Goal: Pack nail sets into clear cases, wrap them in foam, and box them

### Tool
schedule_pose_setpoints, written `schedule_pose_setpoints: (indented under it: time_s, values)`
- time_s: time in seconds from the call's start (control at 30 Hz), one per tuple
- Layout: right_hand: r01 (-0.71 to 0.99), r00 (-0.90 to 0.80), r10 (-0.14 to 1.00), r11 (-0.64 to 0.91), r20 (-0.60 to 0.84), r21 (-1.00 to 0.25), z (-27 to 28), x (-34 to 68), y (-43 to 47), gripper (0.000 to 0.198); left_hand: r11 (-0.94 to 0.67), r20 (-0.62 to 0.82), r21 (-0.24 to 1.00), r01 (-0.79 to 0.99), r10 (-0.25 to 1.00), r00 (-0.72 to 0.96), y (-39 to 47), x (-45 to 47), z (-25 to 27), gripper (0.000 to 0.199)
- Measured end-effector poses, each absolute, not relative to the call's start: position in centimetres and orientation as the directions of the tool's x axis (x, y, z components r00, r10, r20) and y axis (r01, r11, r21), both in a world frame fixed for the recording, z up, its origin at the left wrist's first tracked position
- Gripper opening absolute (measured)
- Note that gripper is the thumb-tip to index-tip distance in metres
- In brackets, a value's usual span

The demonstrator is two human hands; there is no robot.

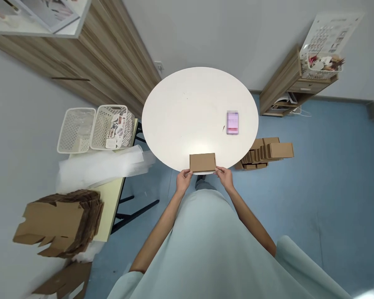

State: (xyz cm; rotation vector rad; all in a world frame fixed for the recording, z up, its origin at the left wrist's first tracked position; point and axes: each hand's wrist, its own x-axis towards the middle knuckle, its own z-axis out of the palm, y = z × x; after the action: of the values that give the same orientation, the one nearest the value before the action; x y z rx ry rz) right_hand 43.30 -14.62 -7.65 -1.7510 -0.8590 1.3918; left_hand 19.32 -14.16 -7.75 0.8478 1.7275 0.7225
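A small brown cardboard box [202, 162], its lid closed, rests at the near edge of the white oval table [187, 104]. My left hand [183, 180] grips the box's front left corner between thumb and fingers. At the opposite front corner, my right hand [225, 177] pinches the box in the same way. Parts of the fingers are hidden below the box's near edge. Farther back on the right of the table lies a phone [232, 123] with a lit, blurred screen.
Folded small boxes [264, 153] are piled on the floor right of the table. Leftward, a side table [107, 207] bears white baskets [76, 131], white wrapping sheets [102, 168] and stacked flat cardboard [57, 220]. A wooden cabinet [283, 83] stands back right.
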Motion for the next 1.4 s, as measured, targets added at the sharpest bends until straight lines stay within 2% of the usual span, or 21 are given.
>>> schedule_pose_setpoints:
  time_s: [0.13, 0.23, 0.37, 0.53, 0.77, 0.9, 1.03, 1.27, 1.4]
  values:
    - [0.064, 0.25, 0.826, -0.535, -0.506, -0.842, -6.3, 47.3, -18.8, 0.064, 0.541, -0.521, 0.834, 0.106, 0.836, -0.169, -18.3, 23.5, -8.0, 0.05]
    - [0.057, 0.293, 0.809, -0.547, -0.51, -0.835, -4.9, 50.9, -22.1, 0.063, 0.552, -0.541, 0.831, 0.074, 0.831, -0.132, -20.5, 26.9, -7.8, 0.047]
    - [-0.011, 0.344, 0.782, -0.551, -0.52, -0.835, -3.1, 55.2, -25.4, 0.063, 0.559, -0.558, 0.827, 0.055, 0.829, -0.035, -21.7, 30.9, -7.1, 0.043]
    - [-0.087, 0.384, 0.739, -0.567, -0.553, -0.819, -1.9, 60.8, -26.5, 0.062, 0.525, -0.532, 0.846, 0.091, 0.841, 0.102, -21.1, 36.1, -6.0, 0.054]
    - [-0.147, 0.423, 0.72, -0.545, -0.55, -0.826, -2.9, 71.0, -23.6, 0.067, 0.376, -0.427, 0.898, 0.23, 0.871, 0.244, -16.2, 45.6, -4.9, 0.05]
    - [-0.179, 0.464, 0.685, -0.548, -0.562, -0.817, -4.1, 78.7, -20.6, 0.064, 0.313, -0.414, 0.882, 0.353, 0.872, 0.26, -12.0, 53.7, -4.5, 0.041]
    - [-0.153, 0.503, 0.67, -0.552, -0.546, -0.819, -5.3, 86.3, -17.5, 0.058, 0.26, -0.41, 0.848, 0.463, 0.874, 0.261, -8.1, 61.8, -4.9, 0.041]
    - [-0.082, 0.495, 0.691, -0.567, -0.527, -0.82, -8.4, 93.4, -12.2, 0.054, 0.279, -0.462, 0.792, 0.543, 0.855, 0.235, -3.7, 68.8, -7.5, 0.04]
    - [-0.043, 0.485, 0.679, -0.61, -0.55, -0.791, -10.5, 94.3, -9.8, 0.056, 0.332, -0.55, 0.718, 0.612, 0.809, 0.206, -2.4, 70.0, -9.2, 0.041]
